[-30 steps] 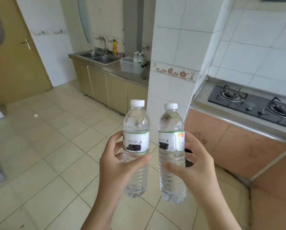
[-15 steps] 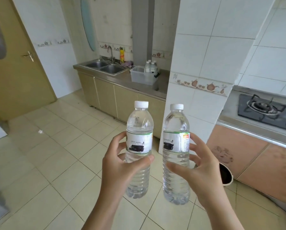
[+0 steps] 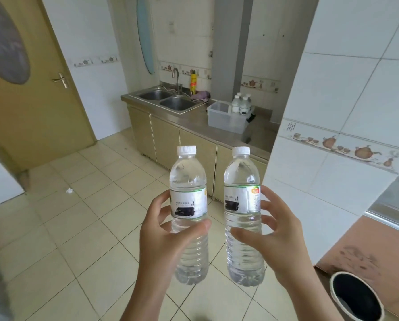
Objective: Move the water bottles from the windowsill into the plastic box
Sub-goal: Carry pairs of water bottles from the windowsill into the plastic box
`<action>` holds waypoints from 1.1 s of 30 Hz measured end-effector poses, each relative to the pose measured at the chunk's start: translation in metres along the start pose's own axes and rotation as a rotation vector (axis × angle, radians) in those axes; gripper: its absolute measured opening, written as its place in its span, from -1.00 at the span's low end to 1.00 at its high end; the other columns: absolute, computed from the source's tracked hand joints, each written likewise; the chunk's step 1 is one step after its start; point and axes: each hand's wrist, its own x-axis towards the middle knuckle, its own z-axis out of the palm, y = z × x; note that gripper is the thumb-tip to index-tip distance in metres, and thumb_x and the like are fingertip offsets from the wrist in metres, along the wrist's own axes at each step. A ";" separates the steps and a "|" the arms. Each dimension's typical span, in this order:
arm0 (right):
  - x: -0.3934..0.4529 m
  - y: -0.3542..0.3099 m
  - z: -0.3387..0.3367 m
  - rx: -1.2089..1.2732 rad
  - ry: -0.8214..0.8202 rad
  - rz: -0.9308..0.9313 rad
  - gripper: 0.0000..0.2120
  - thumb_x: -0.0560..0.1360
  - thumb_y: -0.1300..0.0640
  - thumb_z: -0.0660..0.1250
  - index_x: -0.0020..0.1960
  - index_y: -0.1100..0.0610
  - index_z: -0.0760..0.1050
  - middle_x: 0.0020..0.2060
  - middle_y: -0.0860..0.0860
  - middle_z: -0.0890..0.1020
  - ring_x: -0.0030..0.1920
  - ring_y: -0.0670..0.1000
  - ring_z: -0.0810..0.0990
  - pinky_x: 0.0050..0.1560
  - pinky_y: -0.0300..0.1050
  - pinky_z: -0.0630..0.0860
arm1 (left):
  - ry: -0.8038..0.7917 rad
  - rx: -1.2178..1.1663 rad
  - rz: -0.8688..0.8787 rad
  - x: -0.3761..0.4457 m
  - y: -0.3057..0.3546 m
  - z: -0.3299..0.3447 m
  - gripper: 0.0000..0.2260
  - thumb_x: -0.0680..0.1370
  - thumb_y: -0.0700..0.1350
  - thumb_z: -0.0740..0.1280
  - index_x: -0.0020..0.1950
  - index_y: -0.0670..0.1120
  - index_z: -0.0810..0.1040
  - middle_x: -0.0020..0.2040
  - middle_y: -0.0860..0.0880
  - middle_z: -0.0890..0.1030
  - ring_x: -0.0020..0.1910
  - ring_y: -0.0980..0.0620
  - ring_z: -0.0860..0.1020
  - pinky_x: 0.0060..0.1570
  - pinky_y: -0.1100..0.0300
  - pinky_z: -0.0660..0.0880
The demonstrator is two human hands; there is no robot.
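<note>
My left hand (image 3: 165, 237) grips a clear water bottle (image 3: 188, 181) with a white cap, held upright in front of me. My right hand (image 3: 279, 242) holds a second upright water bottle (image 3: 242, 179) beside it, a small gap between the two. Across the room a translucent plastic box (image 3: 224, 120) stands on the steel counter right of the sink. A few bottles (image 3: 240, 104) stand upright in its far right end. The windowsill is out of view.
A double steel sink (image 3: 168, 99) with a tap sits on the counter over beige cabinets (image 3: 182, 144). A white tiled pillar (image 3: 333, 135) rises on the right. A black-lined bin (image 3: 356, 297) stands at the lower right. A brown door (image 3: 31, 89) is at the left. Tiled floor lies between.
The view has swung left and moved closer to the sink counter; the stove has nearly slid out at the right. Both hands keep the bottles upright in the same grip.
</note>
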 end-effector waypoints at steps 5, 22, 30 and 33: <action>0.098 0.024 0.022 0.022 -0.024 0.017 -0.21 0.13 0.33 0.60 0.06 -0.42 0.46 -0.08 -0.27 0.65 -0.12 -0.20 0.64 -0.25 -0.41 0.52 | 0.043 0.002 -0.019 0.096 -0.007 0.018 -0.31 0.03 0.07 0.63 0.12 0.35 0.53 -0.01 0.22 0.69 -0.08 0.18 0.69 -0.12 0.14 0.57; 0.365 0.095 0.087 -0.030 0.071 0.084 -0.18 0.09 0.27 0.63 0.20 -0.29 0.45 -0.04 -0.27 0.65 -0.11 -0.21 0.63 -0.25 -0.34 0.52 | -0.047 -0.017 -0.054 0.391 -0.048 0.079 -0.32 -0.01 0.09 0.61 0.08 0.35 0.53 -0.03 0.25 0.69 -0.12 0.28 0.67 -0.33 0.40 0.54; 0.503 0.124 0.145 -0.078 0.204 0.132 -0.13 0.08 0.23 0.63 0.25 -0.31 0.41 -0.02 -0.20 0.65 -0.05 -0.20 0.62 -0.11 -0.19 0.51 | -0.235 -0.021 -0.050 0.567 -0.057 0.104 -0.38 0.05 0.05 0.62 0.06 0.34 0.55 -0.06 0.28 0.69 -0.14 0.30 0.66 -0.31 0.46 0.52; 0.546 0.134 0.158 -0.093 0.239 0.135 -0.14 0.09 0.22 0.63 0.23 -0.33 0.40 -0.01 -0.26 0.63 -0.07 -0.20 0.63 -0.12 -0.20 0.51 | -0.288 -0.008 -0.060 0.622 -0.059 0.119 -0.38 0.07 0.03 0.63 0.06 0.36 0.54 -0.04 0.20 0.71 -0.12 0.20 0.69 -0.21 0.25 0.61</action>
